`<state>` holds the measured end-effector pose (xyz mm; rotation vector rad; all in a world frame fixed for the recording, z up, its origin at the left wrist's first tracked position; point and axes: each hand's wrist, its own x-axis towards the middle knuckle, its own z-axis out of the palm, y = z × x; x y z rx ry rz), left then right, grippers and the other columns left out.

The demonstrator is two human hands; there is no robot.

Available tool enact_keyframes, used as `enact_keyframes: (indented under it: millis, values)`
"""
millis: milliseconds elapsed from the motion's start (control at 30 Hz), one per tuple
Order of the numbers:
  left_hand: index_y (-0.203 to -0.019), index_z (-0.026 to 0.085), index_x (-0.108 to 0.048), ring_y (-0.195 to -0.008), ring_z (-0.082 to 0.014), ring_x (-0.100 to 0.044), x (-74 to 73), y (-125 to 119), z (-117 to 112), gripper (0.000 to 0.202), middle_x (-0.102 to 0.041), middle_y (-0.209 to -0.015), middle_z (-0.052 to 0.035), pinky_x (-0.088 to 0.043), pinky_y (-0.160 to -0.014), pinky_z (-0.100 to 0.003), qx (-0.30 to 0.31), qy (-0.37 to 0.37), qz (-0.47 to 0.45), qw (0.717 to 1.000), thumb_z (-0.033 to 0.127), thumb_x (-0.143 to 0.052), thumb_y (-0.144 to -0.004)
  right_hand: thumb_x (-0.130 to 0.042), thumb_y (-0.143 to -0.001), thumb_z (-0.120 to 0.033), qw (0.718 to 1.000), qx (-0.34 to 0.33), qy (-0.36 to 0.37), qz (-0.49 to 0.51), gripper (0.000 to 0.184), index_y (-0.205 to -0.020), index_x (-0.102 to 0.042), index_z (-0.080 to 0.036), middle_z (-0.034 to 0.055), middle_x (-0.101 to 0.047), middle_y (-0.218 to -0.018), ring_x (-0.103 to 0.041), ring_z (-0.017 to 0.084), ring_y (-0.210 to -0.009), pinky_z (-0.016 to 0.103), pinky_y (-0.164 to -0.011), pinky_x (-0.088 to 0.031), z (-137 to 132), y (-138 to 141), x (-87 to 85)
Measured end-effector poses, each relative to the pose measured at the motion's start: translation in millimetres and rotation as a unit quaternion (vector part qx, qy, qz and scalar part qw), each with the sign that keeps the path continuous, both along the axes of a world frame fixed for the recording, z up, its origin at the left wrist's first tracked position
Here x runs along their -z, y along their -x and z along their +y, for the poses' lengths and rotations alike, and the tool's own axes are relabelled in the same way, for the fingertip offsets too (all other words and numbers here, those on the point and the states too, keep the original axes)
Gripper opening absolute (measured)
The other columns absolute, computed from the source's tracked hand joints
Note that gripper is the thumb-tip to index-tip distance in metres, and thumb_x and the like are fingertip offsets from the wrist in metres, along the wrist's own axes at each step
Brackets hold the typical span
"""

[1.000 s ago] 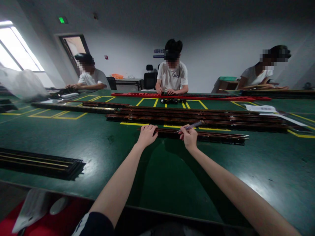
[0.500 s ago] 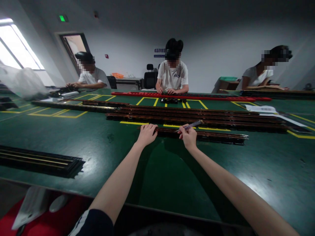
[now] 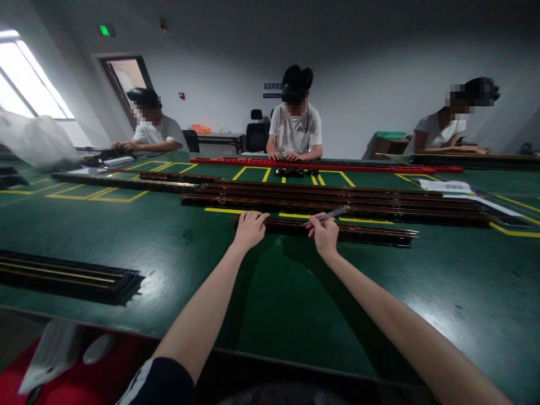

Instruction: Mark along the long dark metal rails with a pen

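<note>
A long dark strip (image 3: pixel 371 232) with thin coppery lines lies crosswise on the green table in front of me. My left hand (image 3: pixel 250 229) is closed over its left part, the fingertips bent across the far edge and partly hidden. My right hand (image 3: pixel 324 235) is shut around a screwdriver (image 3: pixel 335 213) with a clear, purplish handle. The screwdriver's thin shaft slants down to the left, its tip at the strip between my hands; whether the tip touches is too small to tell.
Just beyond lies a stack of similar dark strips (image 3: pixel 337 202). More strips (image 3: pixel 63 275) lie at the near left. A long red rail (image 3: pixel 439 169) crosses the far side, with a co-worker (image 3: pixel 295 129) behind it. Papers (image 3: pixel 447 186) lie at the right, a plastic bag (image 3: pixel 46 143) at the left.
The dark strip has slid slightly to the left, and my left hand has shifted a little that way. My right hand keeps the screwdriver almost in the same place.
</note>
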<state>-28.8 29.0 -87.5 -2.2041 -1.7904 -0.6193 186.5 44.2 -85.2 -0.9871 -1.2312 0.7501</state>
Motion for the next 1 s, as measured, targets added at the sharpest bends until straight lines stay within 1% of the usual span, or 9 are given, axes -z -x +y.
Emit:
enact_keyframes:
  millis: [133,267,433,533,667,833,1000]
  values:
    - [-0.128,0.019,-0.059,-0.118,-0.024,-0.054,1.8,0.9,1.5,0.045,-0.064,-0.121,-0.0093,-0.031,-0.112,-0.045,0.016,-0.006,-0.007,1.0,0.011,-0.039,-0.088,-0.064,-0.075,-0.054,0.999,-0.021,-0.002,-0.025,0.036,-0.071,-0.055,-0.019,0.002,-0.064,-0.06,-0.052,0.011,-0.039,0.023,-0.038,-0.041,-0.9,0.0,-0.5]
    - [-0.131,0.019,-0.056,-0.123,-0.0225,-0.052,3.1,1.1,2.6,0.048,-0.062,-0.125,-0.0091,-0.027,-0.115,-0.046,0.021,0.008,-0.005,1.0,0.009,-0.037,-0.088,-0.063,-0.075,-0.055,0.997,-0.045,-0.01,-0.066,0.038,-0.073,-0.057,-0.018,0.005,-0.068,-0.067,-0.055,0.012,-0.042,0.024,-0.042,-0.045,-2.3,-0.3,-0.6]
    - [-0.136,0.02,-0.051,-0.13,-0.0224,-0.047,2.1,-0.1,1.8,0.052,-0.06,-0.131,-0.0089,-0.025,-0.116,-0.047,0.03,0.018,0.009,0.999,0.007,-0.035,-0.088,-0.063,-0.074,-0.06,0.997,-0.039,-0.008,-0.064,0.042,-0.075,-0.056,-0.019,0.0052,-0.068,-0.067,-0.055,0.012,-0.042,0.025,-0.043,-0.046,-1.5,0.0,0.5]
    - [-0.137,0.021,-0.051,-0.13,-0.0227,-0.047,-0.2,-1.8,-0.4,0.054,-0.059,-0.132,-0.0086,-0.025,-0.116,-0.048,0.033,0.024,0.013,0.999,0.006,-0.034,-0.088,-0.064,-0.073,-0.063,0.997,-0.04,-0.007,-0.058,0.045,-0.075,-0.056,-0.018,0.0056,-0.068,-0.067,-0.055,0.012,-0.042,0.026,-0.043,-0.047,-1.8,0.3,-0.2]
    - [-0.136,0.019,-0.052,-0.131,-0.0224,-0.047,-3.2,-3.1,-3.2,0.056,-0.059,-0.133,-0.0096,-0.024,-0.116,-0.048,0.037,0.03,0.011,0.999,0.002,-0.033,-0.086,-0.064,-0.071,-0.066,0.997,-0.06,-0.002,-0.058,0.049,-0.076,-0.058,-0.018,0.0063,-0.069,-0.07,-0.056,0.012,-0.044,0.026,-0.044,-0.048,-3.5,0.3,-2.0]
    - [-0.132,0.021,-0.054,-0.13,-0.0212,-0.047,-4.3,-2.5,-3.3,0.063,-0.059,-0.133,-0.0084,-0.025,-0.116,-0.047,0.034,0.04,-0.011,0.999,-0.004,-0.033,-0.078,-0.064,-0.071,-0.065,0.995,-0.073,0.006,-0.064,0.048,-0.076,-0.057,-0.018,0.0053,-0.069,-0.071,-0.055,0.011,-0.044,0.025,-0.045,-0.047,-3.3,0.1,-2.7]
    - [-0.129,0.018,-0.056,-0.128,-0.0214,-0.048,-3.9,-1.7,-0.2,0.063,-0.06,-0.13,-0.0097,-0.028,-0.114,-0.044,0.038,0.046,-0.025,0.998,-0.005,-0.033,-0.076,-0.063,-0.073,-0.063,0.995,-0.076,0.006,-0.062,0.045,-0.077,-0.055,-0.018,0.0031,-0.067,-0.069,-0.054,0.01,-0.043,0.022,-0.041,-0.042,-1.2,0.6,-1.6]
